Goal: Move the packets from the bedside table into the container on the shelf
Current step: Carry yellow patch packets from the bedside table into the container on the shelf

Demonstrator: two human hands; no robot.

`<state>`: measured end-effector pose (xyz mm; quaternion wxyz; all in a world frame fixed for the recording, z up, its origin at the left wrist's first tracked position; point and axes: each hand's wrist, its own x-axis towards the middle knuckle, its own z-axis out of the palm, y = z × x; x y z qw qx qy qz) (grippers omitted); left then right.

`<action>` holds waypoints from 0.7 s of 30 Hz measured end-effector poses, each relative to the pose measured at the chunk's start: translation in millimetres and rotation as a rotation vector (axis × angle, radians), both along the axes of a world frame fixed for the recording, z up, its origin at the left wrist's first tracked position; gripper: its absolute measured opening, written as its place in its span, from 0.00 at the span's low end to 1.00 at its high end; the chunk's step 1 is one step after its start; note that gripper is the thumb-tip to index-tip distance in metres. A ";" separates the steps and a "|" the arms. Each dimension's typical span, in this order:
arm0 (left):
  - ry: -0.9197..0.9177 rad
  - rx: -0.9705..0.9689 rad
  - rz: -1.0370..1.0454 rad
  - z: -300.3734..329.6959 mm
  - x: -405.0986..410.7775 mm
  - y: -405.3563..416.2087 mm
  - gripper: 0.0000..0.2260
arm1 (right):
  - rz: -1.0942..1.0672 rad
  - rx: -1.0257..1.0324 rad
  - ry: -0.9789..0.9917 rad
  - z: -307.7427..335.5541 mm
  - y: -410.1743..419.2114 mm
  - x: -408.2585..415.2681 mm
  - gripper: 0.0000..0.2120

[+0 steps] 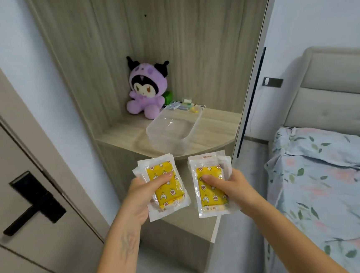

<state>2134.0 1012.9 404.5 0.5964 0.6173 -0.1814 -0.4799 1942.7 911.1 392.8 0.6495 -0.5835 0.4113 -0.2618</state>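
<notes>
Packets [165, 186] in both hands; plush toy [145, 89] sits behind container [174, 129].

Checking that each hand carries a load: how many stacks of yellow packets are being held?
2. One stack is in the left hand, the other stack in the right hand; packets per stack are unclear.

A home bedroom: a bed [323, 189] with floral bedding at right, a wooden shelf [131, 134] holding a plush toy [145, 91], a door [25, 171] at left.
</notes>
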 end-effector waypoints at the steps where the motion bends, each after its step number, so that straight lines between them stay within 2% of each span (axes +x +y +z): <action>1: 0.011 -0.025 0.016 4.2 1.2 -16.9 0.13 | 0.010 -0.010 0.001 5.1 -18.5 0.5 0.11; 6: 0.059 -0.116 0.174 22.5 14.7 -75.5 0.12 | 0.042 -0.023 -0.018 26.4 -94.4 21.5 0.09; 15: 0.060 -0.147 0.249 39.4 66.9 -127.2 0.13 | 0.183 -0.130 -0.070 67.4 -186.9 102.7 0.04; 18: 0.071 -0.152 0.257 38.1 71.0 -134.5 0.11 | 0.298 -0.184 -0.002 75.4 -211.2 128.0 0.05; 21: 0.088 -0.131 0.291 33.0 74.2 -137.4 0.10 | 0.455 -0.211 0.144 71.1 -230.5 154.0 0.11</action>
